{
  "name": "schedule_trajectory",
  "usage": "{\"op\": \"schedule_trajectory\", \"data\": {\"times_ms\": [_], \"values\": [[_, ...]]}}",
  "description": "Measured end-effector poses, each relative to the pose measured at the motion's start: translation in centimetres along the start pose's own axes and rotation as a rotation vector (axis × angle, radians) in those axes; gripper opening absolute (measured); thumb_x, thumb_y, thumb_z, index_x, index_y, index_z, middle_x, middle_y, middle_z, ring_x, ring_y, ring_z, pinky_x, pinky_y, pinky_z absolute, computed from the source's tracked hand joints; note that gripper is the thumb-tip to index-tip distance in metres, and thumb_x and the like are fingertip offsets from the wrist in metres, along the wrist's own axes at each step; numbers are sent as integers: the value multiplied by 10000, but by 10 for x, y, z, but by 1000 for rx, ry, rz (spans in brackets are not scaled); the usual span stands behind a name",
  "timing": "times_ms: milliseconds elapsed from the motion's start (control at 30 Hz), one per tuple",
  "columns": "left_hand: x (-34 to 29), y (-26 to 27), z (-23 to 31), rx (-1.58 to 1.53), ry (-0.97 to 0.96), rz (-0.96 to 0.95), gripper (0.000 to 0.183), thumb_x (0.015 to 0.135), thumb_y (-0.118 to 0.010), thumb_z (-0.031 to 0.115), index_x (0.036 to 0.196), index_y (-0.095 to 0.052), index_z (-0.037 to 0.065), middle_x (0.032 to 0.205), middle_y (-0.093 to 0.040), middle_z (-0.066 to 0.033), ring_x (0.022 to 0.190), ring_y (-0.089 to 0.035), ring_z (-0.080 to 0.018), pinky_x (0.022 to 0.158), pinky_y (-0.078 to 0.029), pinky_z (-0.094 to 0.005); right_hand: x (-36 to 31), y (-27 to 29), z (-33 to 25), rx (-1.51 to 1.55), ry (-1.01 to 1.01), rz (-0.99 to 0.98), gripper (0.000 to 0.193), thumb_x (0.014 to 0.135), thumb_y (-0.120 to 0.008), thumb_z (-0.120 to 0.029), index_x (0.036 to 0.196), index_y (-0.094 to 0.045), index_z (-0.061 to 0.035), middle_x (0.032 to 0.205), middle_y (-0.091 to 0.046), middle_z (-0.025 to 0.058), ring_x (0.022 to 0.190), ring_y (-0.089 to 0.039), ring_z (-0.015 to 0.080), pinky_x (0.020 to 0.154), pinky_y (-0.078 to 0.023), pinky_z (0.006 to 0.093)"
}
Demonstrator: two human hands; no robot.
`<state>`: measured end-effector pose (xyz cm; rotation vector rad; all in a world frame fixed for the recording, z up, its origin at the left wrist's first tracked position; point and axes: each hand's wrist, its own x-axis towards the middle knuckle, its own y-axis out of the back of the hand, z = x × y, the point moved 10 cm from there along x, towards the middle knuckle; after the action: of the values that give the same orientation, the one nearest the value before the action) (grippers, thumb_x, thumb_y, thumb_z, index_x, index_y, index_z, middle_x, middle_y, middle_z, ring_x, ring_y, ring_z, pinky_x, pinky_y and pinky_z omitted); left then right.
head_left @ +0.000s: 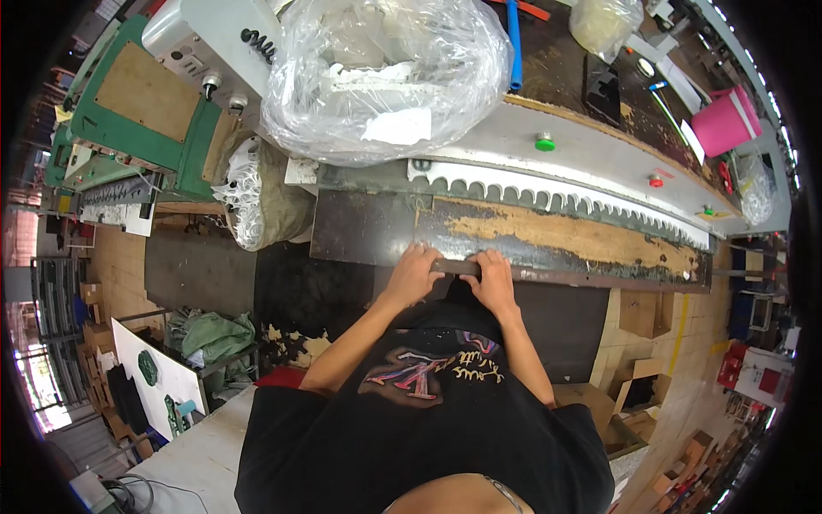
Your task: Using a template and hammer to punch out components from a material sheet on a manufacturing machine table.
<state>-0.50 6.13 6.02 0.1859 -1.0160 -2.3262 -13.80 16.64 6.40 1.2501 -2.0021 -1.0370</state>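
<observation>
My left hand (415,274) rests at the front edge of a dark, worn work ledge (368,227), fingers over the top and thumb against the front. Close beside it, my right hand (492,281) grips the same edge in a like way. A short stretch of the edge shows between the two thumbs. Beyond my hands, along the back of the ledge, runs a white strip (548,199) with a scalloped lower side. It lies apart from my fingers. The ledge's coating has peeled to bare brown wood on the right.
A large clear plastic bag (385,94) holding white pieces sits behind the ledge. A grey panel carries a green button (545,141) and a red button (656,181). At the left stands a sack of white strips (261,201); a pink bucket (726,122) is far right.
</observation>
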Motion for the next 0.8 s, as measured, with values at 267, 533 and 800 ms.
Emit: {"op": "schedule_trajectory", "data": {"times_ms": [267, 533, 800], "values": [[44, 21, -27, 63, 218, -76, 454, 845, -795, 394, 1175, -644, 121, 1077, -651, -223, 813, -678, -432, 694, -551, -490, 32, -10, -3, 265, 33, -521, 237, 850, -814, -207, 848, -707, 5, 753, -681, 133, 637, -652, 278, 606, -524, 394], [124, 28, -80, 310, 386, 2, 451, 916, -650, 384, 1196, -556, 43, 857, -684, -258, 720, -700, -462, 635, -577, -517, 149, -21, 9, 370, 19, 148, 142, 873, -777, -166, 921, -708, -51, 790, -663, 86, 652, -632, 239, 607, -509, 344], [105, 20, -92, 88, 228, 56, 406, 854, -713, 322, 1054, -532, 19, 737, -690, -213, 695, -694, -439, 616, -549, -508, 126, -34, 12, 236, 1, 248, 136, 877, -771, -182, 892, -677, -84, 716, -605, 59, 612, -600, 228, 567, -476, 350]]}}
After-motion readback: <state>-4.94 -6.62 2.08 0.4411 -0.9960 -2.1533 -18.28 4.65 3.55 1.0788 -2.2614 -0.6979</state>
